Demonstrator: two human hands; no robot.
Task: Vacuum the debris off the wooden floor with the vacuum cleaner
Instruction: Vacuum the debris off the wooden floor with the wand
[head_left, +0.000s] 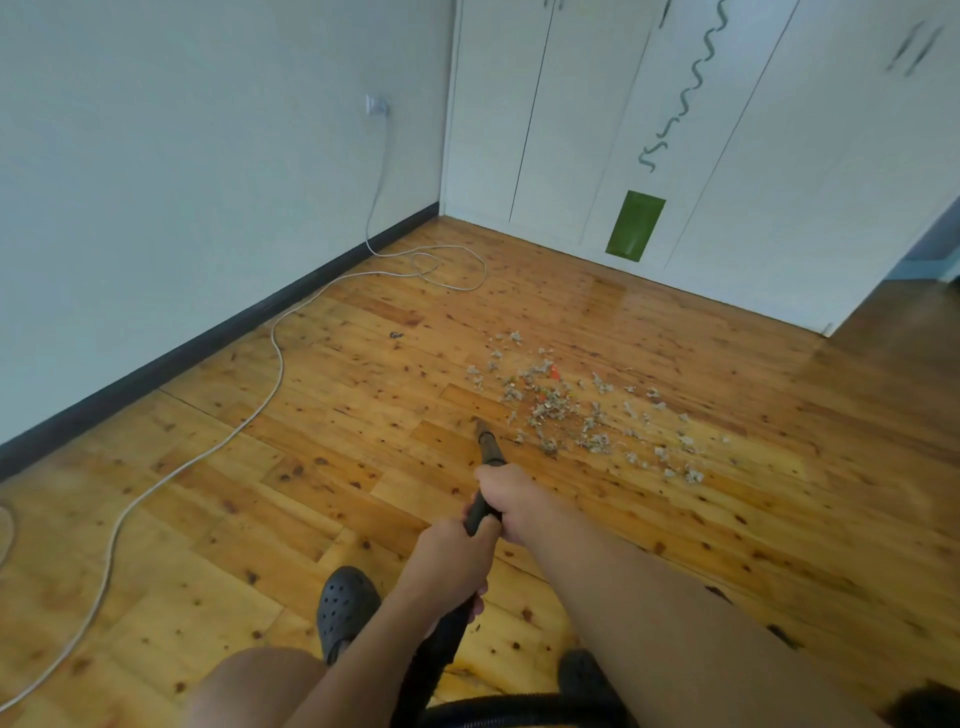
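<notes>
A black vacuum wand (487, 451) slants down to the wooden floor (322, 395), its narrow nozzle tip touching the boards just left of a scatter of grey-white debris (561, 410). My right hand (511, 501) grips the wand higher toward the nozzle. My left hand (449, 564) grips it lower, where the black hose (436, 654) begins. A small orange scrap lies among the debris. The hose curves out of view at the bottom edge.
A white power cord (260, 405) snakes across the floor from a wall socket (376, 105) at the left wall. White wardrobe doors (701, 156) with a green patch stand behind. My dark clogs (345, 605) are near the hose. A small dark speck lies on the boards.
</notes>
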